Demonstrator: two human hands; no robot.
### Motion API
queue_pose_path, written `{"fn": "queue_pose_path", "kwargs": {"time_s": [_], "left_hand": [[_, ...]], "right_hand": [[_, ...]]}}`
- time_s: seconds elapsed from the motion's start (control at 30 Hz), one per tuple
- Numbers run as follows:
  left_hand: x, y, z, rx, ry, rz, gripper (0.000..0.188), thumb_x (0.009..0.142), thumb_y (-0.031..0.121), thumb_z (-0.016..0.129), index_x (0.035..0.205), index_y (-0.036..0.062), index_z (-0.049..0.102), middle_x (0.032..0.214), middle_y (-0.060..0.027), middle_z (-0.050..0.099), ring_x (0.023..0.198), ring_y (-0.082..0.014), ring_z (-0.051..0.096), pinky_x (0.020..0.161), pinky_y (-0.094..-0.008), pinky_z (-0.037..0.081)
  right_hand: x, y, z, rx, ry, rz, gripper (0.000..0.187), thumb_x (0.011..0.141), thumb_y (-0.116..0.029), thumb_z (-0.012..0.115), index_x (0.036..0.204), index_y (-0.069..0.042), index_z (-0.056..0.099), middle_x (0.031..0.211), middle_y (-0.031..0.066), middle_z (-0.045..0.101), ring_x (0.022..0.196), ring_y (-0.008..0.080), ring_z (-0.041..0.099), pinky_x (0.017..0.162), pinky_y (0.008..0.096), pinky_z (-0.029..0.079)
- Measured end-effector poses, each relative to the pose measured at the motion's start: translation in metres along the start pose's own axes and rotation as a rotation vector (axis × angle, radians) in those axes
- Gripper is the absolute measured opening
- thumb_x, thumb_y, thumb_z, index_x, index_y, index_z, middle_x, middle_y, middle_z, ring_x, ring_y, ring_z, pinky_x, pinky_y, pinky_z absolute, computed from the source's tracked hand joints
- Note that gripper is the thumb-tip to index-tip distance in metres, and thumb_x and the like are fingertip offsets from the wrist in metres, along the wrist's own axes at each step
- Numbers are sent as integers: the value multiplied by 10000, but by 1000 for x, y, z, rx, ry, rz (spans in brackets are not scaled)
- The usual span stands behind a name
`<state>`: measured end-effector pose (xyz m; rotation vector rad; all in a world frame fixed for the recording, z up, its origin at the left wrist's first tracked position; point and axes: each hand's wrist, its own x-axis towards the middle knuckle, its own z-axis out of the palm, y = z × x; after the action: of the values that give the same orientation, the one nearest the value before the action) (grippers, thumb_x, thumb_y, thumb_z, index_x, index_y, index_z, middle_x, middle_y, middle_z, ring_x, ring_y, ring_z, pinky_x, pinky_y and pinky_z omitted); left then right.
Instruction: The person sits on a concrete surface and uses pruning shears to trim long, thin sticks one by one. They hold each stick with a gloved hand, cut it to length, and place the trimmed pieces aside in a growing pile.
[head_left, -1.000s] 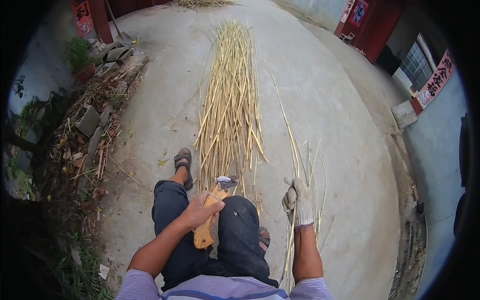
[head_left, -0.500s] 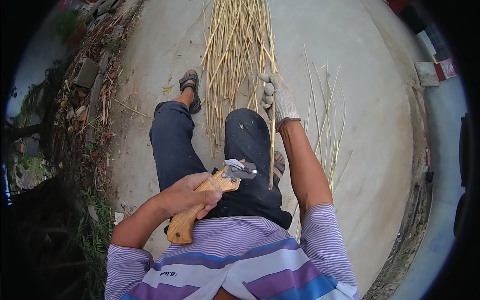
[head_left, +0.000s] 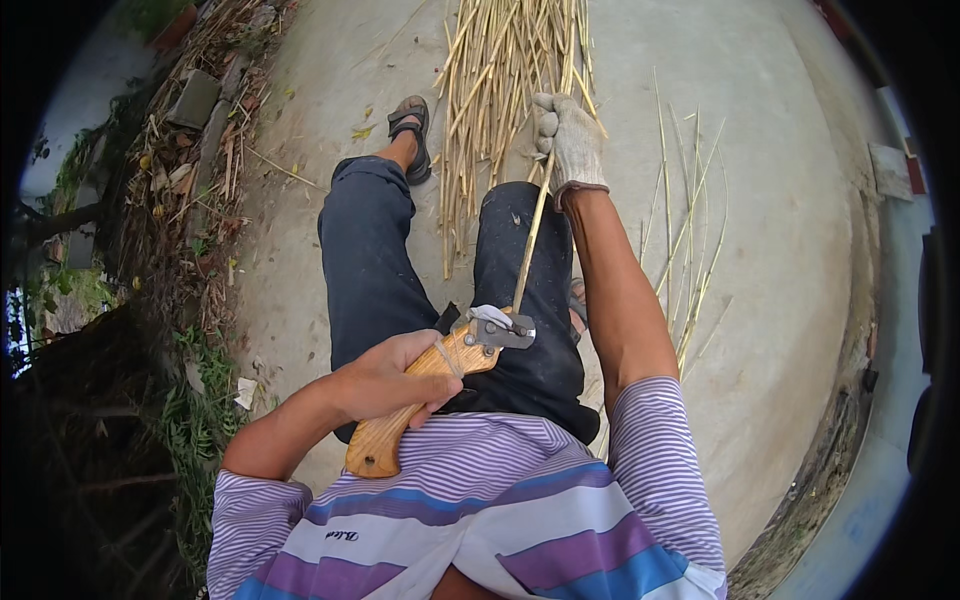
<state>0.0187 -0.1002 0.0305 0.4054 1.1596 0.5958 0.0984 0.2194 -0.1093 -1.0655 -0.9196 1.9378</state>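
My left hand (head_left: 393, 376), bare, is wrapped round the pale wooden handle of a cutting tool (head_left: 422, 398) over my lap. Bolted metal plates form the tool's head (head_left: 503, 329), with a whitish scrap on top and a band round the wood below. In a knitted off-white glove, my right hand (head_left: 572, 143) is closed on a thin tan stalk (head_left: 533, 235) in front of my right knee. The stalk slants down toward me, its near end at the metal head. Whether it sits inside the jaw I cannot tell.
A long heap of dry stalks (head_left: 505, 85) lies on the concrete ahead, between my feet. Several thinner, greener stalks (head_left: 690, 230) are spread to the right of my right forearm. Leaf litter and a grey block (head_left: 195, 98) line the left edge.
The stalk in my right hand has swung from upright to slanting, and its near end has come left to the tool's head. The whole view has shifted a little.
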Motion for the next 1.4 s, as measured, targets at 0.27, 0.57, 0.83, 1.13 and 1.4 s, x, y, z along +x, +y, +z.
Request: {"fn": "queue_pose_path", "kwargs": {"time_s": [0.27,0.57,0.83,1.13,1.4], "left_hand": [[32,2,-23,71,257,72,235,938,144,690,1029,-8,535,741,-21,576,545,-84,561,510,-241,462],[51,21,-27,48,180,109,216,936,149,678,1032,8,546,740,-13,559,551,-80,551,514,-232,459],[56,11,-37,-51,128,117,225,921,143,695,1029,13,546,731,-11,552,550,-84,545,508,-242,459],[36,-4,-22,66,155,49,261,922,153,709,1025,25,506,712,-13,547,534,-96,552,500,-248,459],[9,-22,-18,185,110,-55,254,940,158,697,1010,23,494,726,-19,563,552,-92,571,514,-257,476]], "right_hand": [[-44,46,24,-556,-87,-180,269,952,-198,488,1011,-50,704,611,77,591,462,190,565,437,338,461],[-59,24,0,-247,-255,193,360,1000,-364,529,1108,-43,650,717,93,670,499,164,602,458,295,494],[-64,39,7,-57,-327,209,391,1033,-352,490,1114,-32,699,636,29,611,478,123,543,446,280,450],[-33,21,37,-500,-68,49,301,942,-226,495,957,-34,726,622,107,617,510,251,591,495,385,475],[33,48,18,-1552,-68,-572,175,863,-138,597,892,-53,747,860,220,723,836,376,727,742,478,589]]}}
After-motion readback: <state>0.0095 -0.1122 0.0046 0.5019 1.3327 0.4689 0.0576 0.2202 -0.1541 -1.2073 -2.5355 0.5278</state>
